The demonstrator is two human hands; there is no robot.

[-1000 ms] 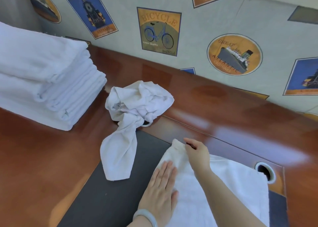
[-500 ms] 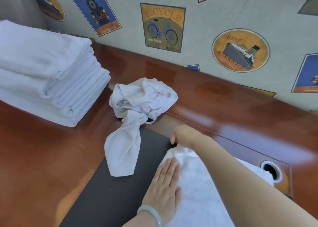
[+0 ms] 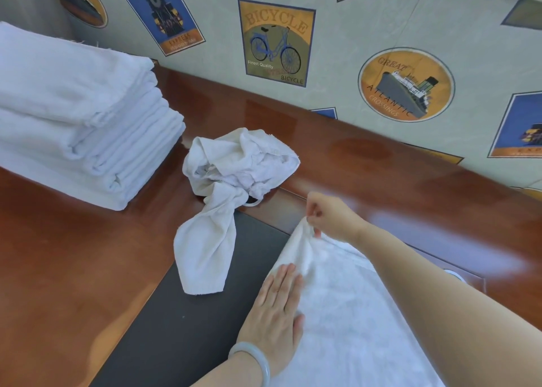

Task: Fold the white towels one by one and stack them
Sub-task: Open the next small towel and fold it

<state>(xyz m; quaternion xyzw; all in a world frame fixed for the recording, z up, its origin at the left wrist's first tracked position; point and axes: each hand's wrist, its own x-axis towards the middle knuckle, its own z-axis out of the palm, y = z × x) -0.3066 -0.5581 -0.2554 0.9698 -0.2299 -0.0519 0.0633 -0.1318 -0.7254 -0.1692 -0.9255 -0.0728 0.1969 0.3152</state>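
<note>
On dark desk mat (image 3: pixel 181 328) by poster wall (image 3: pixel 337 49): L fingers (image 3: pixel 282 284) flat on towel (image 3: pixel 352 313), R fingers (image 3: pixel 317 230) pinching corner.

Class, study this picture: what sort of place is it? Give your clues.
Likely a hotel or guesthouse room: a glossy wooden desk, vintage travel-poster wallpaper, and a tall stack of folded white towels.

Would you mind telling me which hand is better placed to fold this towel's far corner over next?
The right hand: it pinches the far corner of the spread towel, while the left hand lies flat, pinning it.
</note>
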